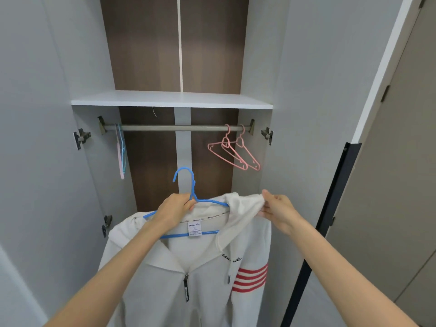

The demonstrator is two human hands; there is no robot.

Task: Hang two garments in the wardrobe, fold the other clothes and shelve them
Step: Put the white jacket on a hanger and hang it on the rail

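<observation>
Inside, the hoodie [195, 274] neck label [194, 229] reads "XL".

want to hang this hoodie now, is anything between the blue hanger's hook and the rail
Nothing visible. The left hand holds the blue hanger below the bare middle of the rail, while the right hand pinches the hoodie by its hood. The pink hangers hang at the rail's right end, other hangers at its left end.
</observation>
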